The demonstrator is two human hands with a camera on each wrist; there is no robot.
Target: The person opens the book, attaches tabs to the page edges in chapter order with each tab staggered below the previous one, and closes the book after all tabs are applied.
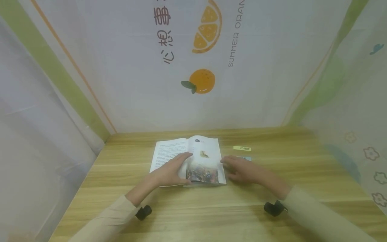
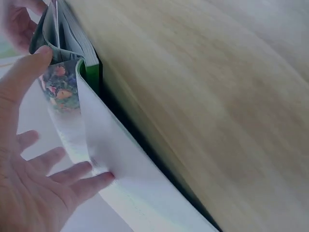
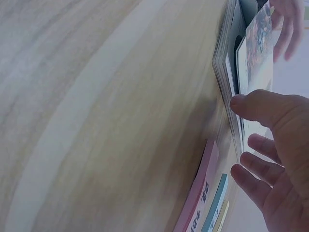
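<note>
An open book (image 1: 199,148) lies on the wooden table, with printed text on its left page and a butterfly-like picture and a band of flowers on its right page. My left hand (image 1: 170,170) rests over the left page with fingers spread. In the left wrist view its thumb is at the flowered page's lower edge, and a fingertip touches white paper. At the book's right edge is my right hand (image 1: 243,169), its thumb (image 3: 251,104) against the page edges and its other fingers loosely extended.
To the right of the book lie handwritten strips: a yellow strip (image 1: 242,148), a blue strip (image 1: 245,158) and a pink strip (image 3: 200,191). The pink one is hidden beneath my right hand in the head view. A curtain with orange prints (image 1: 202,81) hangs behind the table.
</note>
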